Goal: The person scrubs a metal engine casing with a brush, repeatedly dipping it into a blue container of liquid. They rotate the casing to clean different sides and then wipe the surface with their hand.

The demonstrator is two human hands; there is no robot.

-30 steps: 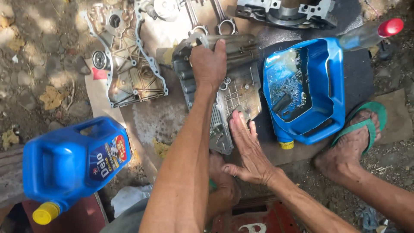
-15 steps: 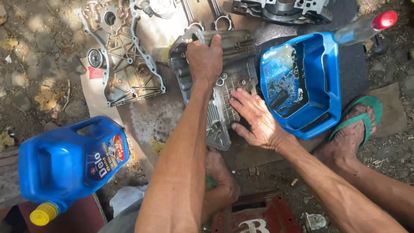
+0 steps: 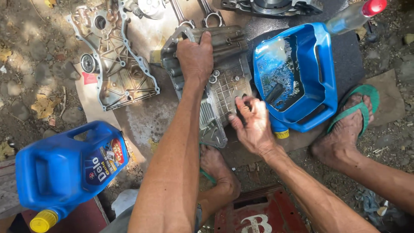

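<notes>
A grey cast-metal engine pan (image 3: pixel 224 82) lies on wet cardboard, ribbed inside up. My left hand (image 3: pixel 196 56) grips its far rim, thumb over the edge. My right hand (image 3: pixel 252 123) rests on the pan's right side with the fingers curled together over a dark opening; whether they pinch something is unclear. Beside that hand sits a cut-open blue jug (image 3: pixel 321 86) holding oily liquid and a dark tool.
A metal engine cover (image 3: pixel 114 64) lies at the upper left. A blue oil jug with a yellow cap (image 3: pixel 64 168) stands at the lower left. A clear bottle with a red cap (image 3: pixel 358 13) lies at the top right. My feet (image 3: pixel 345 129) in green sandals flank a red crate (image 3: pixel 258 215).
My right hand moved up and right along the pan and went from lying flat to fingers curled. My left hand stayed on the far rim.
</notes>
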